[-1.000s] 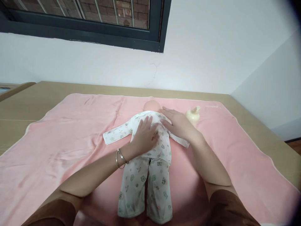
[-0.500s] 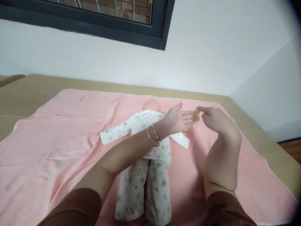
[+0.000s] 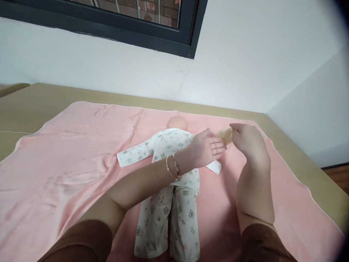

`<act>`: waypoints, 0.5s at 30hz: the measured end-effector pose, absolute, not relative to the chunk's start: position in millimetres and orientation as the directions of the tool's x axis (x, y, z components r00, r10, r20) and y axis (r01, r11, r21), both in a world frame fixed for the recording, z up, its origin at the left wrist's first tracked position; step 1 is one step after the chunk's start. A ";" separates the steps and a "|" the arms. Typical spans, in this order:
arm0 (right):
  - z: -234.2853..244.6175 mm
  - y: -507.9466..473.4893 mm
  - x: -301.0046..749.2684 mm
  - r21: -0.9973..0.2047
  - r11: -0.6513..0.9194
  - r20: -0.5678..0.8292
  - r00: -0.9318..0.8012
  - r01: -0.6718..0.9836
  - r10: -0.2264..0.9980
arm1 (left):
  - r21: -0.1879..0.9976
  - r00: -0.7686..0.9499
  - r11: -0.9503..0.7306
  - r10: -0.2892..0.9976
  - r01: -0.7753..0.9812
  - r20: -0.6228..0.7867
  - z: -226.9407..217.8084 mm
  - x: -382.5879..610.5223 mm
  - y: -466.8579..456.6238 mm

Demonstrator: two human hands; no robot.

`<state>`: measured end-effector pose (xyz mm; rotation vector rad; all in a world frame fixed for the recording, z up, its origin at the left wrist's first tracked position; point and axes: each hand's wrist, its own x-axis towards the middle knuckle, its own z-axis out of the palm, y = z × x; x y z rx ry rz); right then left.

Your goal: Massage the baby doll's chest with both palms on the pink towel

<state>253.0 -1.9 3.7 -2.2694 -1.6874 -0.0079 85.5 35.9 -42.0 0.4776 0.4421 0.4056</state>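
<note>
Moved both hands off the doll (image 3: 166,143) since a second ago, over to the right of it. Now holding the left hand (image 3: 208,147) out flat, palm up, fingers spread and empty, forearm with bracelets (image 3: 172,166) crossing above the doll's chest. Gripping a small cream bottle (image 3: 225,135) in the right hand (image 3: 247,140), closed round it above the pink blanket (image 3: 68,163), tipped toward the left fingertips; touching or just short, cannot tell. Looks like tipping something from bottle into palm. Calls next for a level, slightly cupped palm under the nozzle and a gentle squeeze, kept clear of the sleeve (image 3: 214,166) below.
</note>
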 end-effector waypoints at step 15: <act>-73.3 -5.3 115.0 -0.081 0.673 0.532 -0.539 0.735 0.653 | 0.544 0.721 0.721 0.637 -0.430 -0.273 -13.0 -21.9 17.3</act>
